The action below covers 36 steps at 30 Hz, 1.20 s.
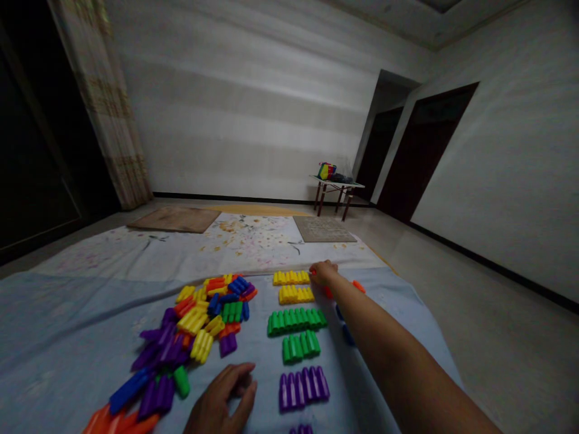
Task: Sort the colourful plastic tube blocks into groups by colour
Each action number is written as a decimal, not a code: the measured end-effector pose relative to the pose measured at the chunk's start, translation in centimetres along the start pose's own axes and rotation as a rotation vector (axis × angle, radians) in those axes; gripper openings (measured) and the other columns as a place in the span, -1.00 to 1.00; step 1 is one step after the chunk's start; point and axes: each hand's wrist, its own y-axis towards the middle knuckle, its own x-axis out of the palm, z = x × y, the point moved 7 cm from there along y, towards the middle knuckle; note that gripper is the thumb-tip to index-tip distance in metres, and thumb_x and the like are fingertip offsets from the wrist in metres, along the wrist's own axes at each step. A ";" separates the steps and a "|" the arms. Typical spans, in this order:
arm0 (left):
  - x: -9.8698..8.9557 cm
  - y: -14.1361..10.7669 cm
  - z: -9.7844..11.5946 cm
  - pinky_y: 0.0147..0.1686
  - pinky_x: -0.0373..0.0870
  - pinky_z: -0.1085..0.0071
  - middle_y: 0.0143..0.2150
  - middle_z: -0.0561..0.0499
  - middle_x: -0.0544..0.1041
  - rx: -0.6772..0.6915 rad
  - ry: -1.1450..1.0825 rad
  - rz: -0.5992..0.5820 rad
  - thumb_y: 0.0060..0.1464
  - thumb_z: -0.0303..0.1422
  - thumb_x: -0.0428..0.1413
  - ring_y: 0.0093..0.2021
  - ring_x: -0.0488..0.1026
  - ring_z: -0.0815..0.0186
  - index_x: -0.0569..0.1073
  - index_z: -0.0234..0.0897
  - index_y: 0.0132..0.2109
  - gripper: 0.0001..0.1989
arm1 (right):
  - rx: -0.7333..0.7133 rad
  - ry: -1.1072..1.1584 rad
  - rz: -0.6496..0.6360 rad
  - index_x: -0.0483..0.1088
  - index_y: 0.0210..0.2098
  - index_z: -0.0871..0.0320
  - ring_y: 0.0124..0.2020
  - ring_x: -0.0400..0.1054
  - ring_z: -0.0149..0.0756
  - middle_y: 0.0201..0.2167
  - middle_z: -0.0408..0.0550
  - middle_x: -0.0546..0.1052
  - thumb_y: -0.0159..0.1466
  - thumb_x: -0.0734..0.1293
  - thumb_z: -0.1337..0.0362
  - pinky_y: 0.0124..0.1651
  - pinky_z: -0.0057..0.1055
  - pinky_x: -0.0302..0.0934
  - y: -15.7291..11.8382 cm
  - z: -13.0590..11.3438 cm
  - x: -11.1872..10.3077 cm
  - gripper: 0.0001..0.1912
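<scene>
My right hand (324, 272) reaches far out, at the right end of the back row of yellow plastic pieces (292, 278). Its fingers are curled; a small red spot shows beside them, but what they hold is hidden. Toward me lie a second yellow row (296, 295), two green rows (297, 320) and a purple row (304, 388) of bullet-shaped tubes. Near the bottom, my left hand (225, 399) rests on the cloth, thumb and fingers apart, with nothing between them. Left of it spreads a mixed pile of joined tubes (194, 319) in yellow, purple, blue, orange and green.
Blue pieces (347, 333) and orange pieces (359, 287) lie partly behind my right forearm. A pale blue and floral cloth (253, 241) covers the surface. Beyond are a brown mat (176, 219), a grey-beige mat (323, 229) and a small folding table (337, 181) with a colourful bag.
</scene>
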 end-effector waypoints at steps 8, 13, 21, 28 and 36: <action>0.3 0.0 -0.3 -0.17 0.41 0.41 -0.23 0.00 0.53 0.000 -0.009 -0.012 0.02 -0.14 -0.03 -0.23 0.46 0.32 0.47 -0.19 -0.14 -0.66 | 0.072 0.008 -0.022 0.34 -0.06 0.18 0.01 0.25 -0.15 -0.02 0.03 0.38 0.24 0.27 0.20 0.05 -0.04 0.12 -0.6 2.1 -1.1 -0.70; 0.2 0.0 -0.4 -0.18 0.42 0.39 -0.22 -0.01 0.54 0.008 -0.015 -0.005 0.02 -0.13 -0.02 -0.22 0.47 0.30 0.47 -0.19 -0.13 -0.65 | -0.056 0.133 0.178 0.39 -0.06 0.04 0.12 0.12 -0.11 -0.02 0.01 0.43 0.22 0.24 0.31 0.09 -0.11 0.02 -3.3 -0.7 -3.8 -0.71; 0.1 -0.1 -0.1 -0.14 0.41 0.32 -0.20 -0.02 0.53 0.020 -0.030 -0.006 0.03 -0.13 -0.04 -0.20 0.46 0.27 0.46 -0.20 -0.14 -0.65 | -0.406 0.564 0.405 0.46 -0.22 0.11 -0.12 0.34 -0.28 -0.22 -0.06 0.53 0.19 0.20 0.35 -0.03 -0.32 0.17 -13.3 -4.3 -4.3 -0.77; -0.4 -0.9 1.5 -0.13 0.36 0.36 -0.20 -0.05 0.52 0.049 -0.093 0.029 0.05 -0.21 -0.05 -0.20 0.44 0.29 0.46 -0.24 -0.15 -0.69 | -0.401 0.597 0.197 0.48 -0.24 0.13 -0.18 0.39 -0.28 -0.25 -0.07 0.55 0.17 0.23 0.35 -0.06 -0.35 0.21 -15.3 -6.6 -1.5 -0.77; -2.3 -1.2 0.8 -0.42 0.28 0.49 -0.52 0.07 0.43 0.006 -0.149 0.214 0.08 -0.13 -0.09 -0.46 0.35 0.38 0.41 -0.29 -0.45 -0.64 | -0.699 0.303 0.044 0.46 -0.21 0.10 -0.15 0.35 -0.24 -0.24 -0.06 0.55 0.14 0.27 0.29 -0.09 -0.36 0.17 -17.8 -18.3 -0.1 -0.77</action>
